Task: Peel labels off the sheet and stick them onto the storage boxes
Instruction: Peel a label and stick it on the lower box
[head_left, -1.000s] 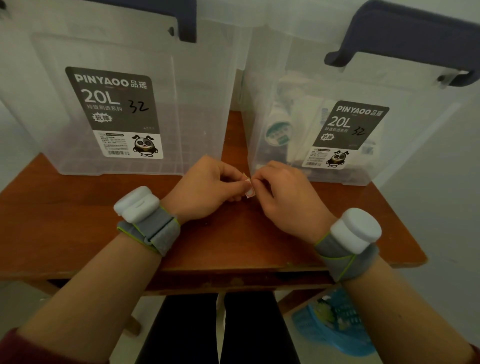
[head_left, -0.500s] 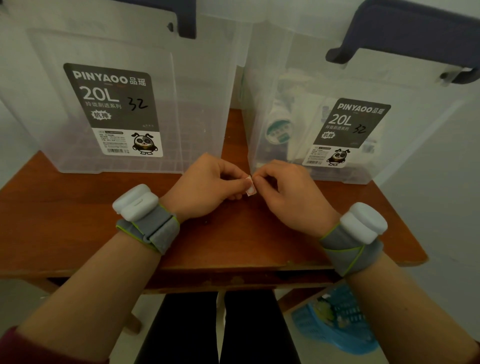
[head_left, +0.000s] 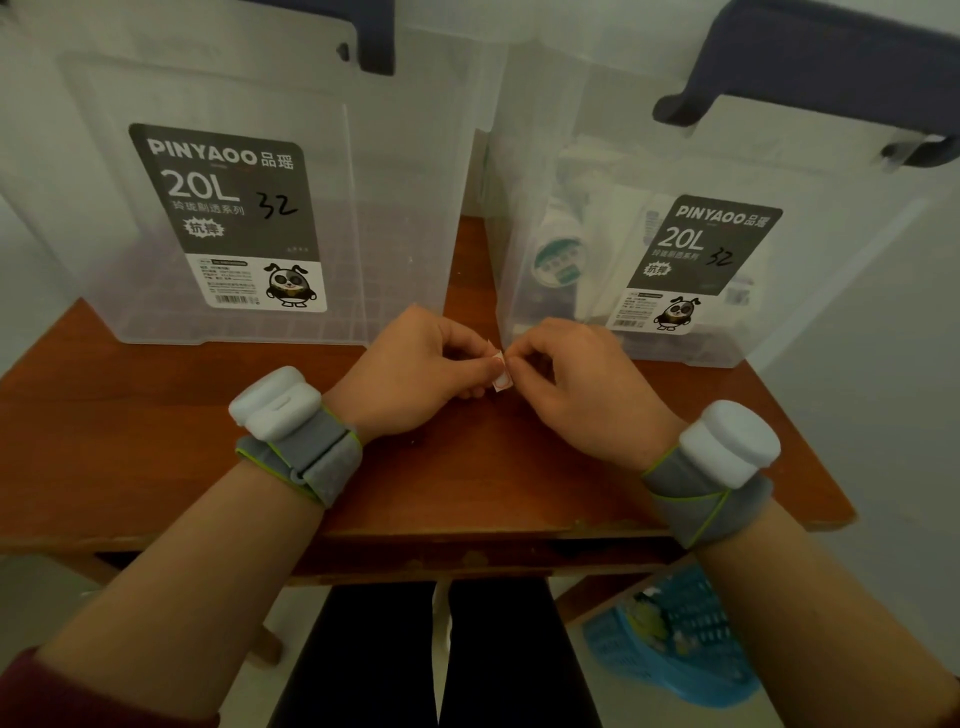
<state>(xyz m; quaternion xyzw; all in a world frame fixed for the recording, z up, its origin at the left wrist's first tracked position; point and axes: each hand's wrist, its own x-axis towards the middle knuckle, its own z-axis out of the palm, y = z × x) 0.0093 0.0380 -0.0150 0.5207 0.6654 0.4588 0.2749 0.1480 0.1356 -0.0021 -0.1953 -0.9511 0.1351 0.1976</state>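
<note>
Found left hand (head_left: 415, 374) curled, thumb and fingers pinching a small white label piece (head_left: 502, 378). Found right hand (head_left: 571, 384) likewise curled, fingertips pinching the same piece at its upper edge. Noted the piece held between both hands, over the front middle of the counter (head_left: 156, 415). Recorded grey straps (head_left: 311, 462) with white devices (head_left: 275, 405) on both wrists. Logged two clear storage boxes standing behind: left box (head_left: 405, 156) and right box (head_left: 613, 119), each bearing a dark "20L" sticker (head_left: 223, 208). Seen lower right: blue basket (head_left: 675, 654) on the floor.

Clear plastic boxes (head_left: 400, 197), seemingly wooden table (head_left: 156, 447)
</note>
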